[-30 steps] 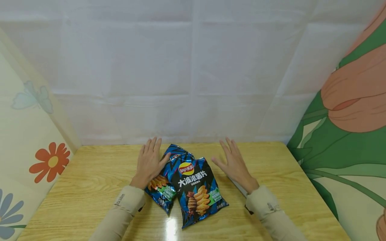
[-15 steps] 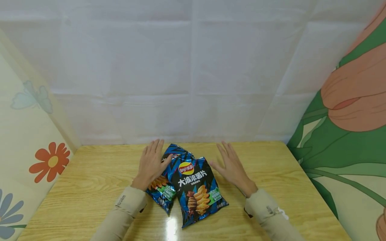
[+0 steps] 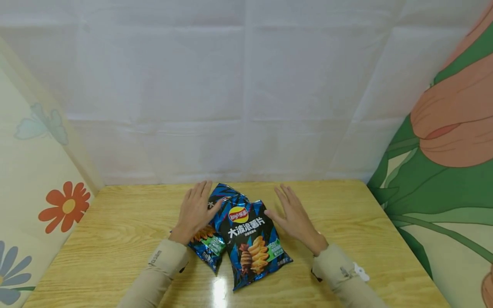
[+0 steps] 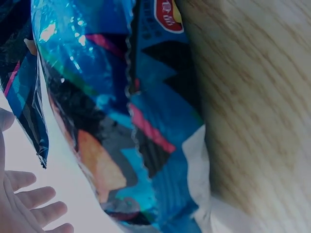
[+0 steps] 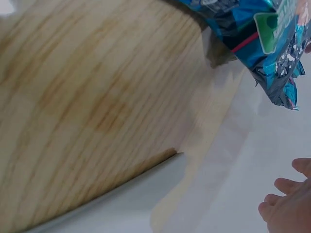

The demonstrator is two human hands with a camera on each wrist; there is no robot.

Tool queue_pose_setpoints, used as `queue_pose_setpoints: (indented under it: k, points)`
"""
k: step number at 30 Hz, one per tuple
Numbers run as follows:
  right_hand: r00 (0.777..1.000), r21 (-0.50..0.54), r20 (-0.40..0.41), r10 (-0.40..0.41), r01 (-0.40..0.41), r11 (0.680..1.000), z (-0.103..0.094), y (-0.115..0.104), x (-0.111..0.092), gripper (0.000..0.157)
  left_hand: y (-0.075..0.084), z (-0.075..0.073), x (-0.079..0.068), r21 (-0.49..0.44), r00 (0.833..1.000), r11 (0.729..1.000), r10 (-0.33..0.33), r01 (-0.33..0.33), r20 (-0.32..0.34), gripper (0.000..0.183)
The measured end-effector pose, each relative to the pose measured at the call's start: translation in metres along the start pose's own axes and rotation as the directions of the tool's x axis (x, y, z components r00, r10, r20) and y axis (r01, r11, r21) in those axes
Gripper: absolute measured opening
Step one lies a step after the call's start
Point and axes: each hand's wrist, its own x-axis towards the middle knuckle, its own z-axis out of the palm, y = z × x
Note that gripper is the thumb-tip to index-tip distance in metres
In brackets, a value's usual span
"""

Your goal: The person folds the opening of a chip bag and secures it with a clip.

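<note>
Two blue-and-black potato chip bags lie on the wooden table. The front bag, face up with a yellow-and-red logo, overlaps the rear bag. My left hand is over the rear bag's left side, fingers extended and thumb pointing towards the front bag. To the right of the front bag is my right hand, its fingers straight and its thumb tip right at the bag's upper right edge. Neither hand grips anything. The left wrist view shows a crinkled bag seam beside the left fingers.
A wooden table ends at a white cloth backdrop. Flower-printed panels stand at the left and right. A flat pale grey object with a straight edge lies near the right wrist. A small white item is by the right sleeve.
Both hands have shifted slightly inward and towards the body, closer to the front bag. The bags stay in place. The white item by the right sleeve has come into view.
</note>
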Motion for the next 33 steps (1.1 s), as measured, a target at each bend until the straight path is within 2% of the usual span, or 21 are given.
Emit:
queue_pose_setpoints:
  k: [8,15,20,33]
  points:
    - [0.999,0.030,0.033,0.014,-0.015,0.999,0.002,-0.001,-0.004,0.083,0.001,0.002,-0.002,-0.014,0.999,1.000,-0.010,0.010,0.036,0.073]
    - [0.995,0.110,0.082,0.049,-0.058,0.992,0.006,-0.002,-0.007,0.084,0.005,0.003,-0.004,-0.033,1.000,0.999,0.004,-0.004,0.018,0.070]
    - [0.989,0.128,0.122,0.079,-0.095,0.987,0.009,-0.003,-0.008,0.084,0.006,0.004,-0.005,-0.048,0.999,0.999,0.002,0.000,0.035,0.070]
    - [0.980,0.186,0.178,0.085,-0.119,0.975,0.013,-0.009,-0.012,0.084,0.015,0.006,-0.009,-0.080,0.998,0.997,0.017,-0.012,0.063,0.071]
